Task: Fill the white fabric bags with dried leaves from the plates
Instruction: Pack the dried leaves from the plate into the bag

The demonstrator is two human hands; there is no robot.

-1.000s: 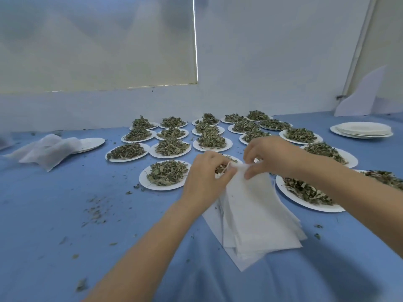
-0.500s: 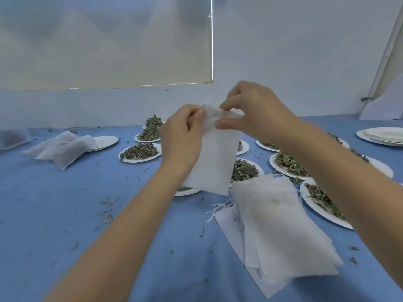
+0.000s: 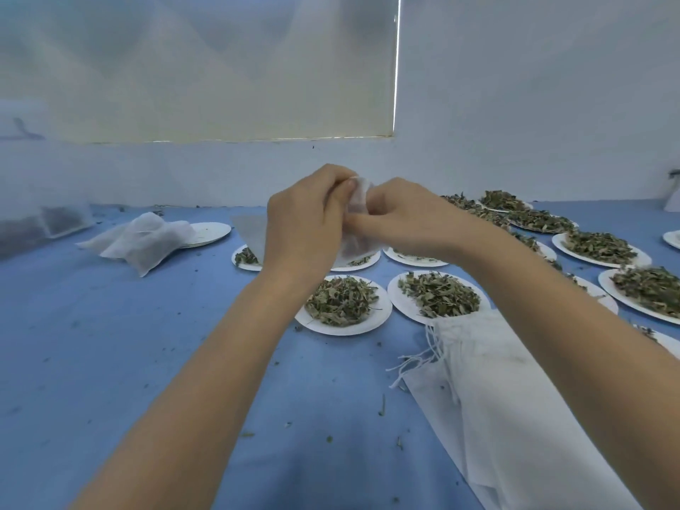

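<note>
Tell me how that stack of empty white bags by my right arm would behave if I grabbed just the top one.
The stack of empty bags looks thin and creased, so the top one would probably come up limp and very light. Their loose drawstrings lie tangled at the near end, so a neighbour might drag along.

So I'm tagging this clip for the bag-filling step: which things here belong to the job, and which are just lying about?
In the job:
- white fabric bag, pinched by left hand and right hand
- plates of dried leaves
- stack of empty bags

Lying about:
- filled bags at far left
- stack of empty plates beside them
- leaf crumbs on the blue table
</note>
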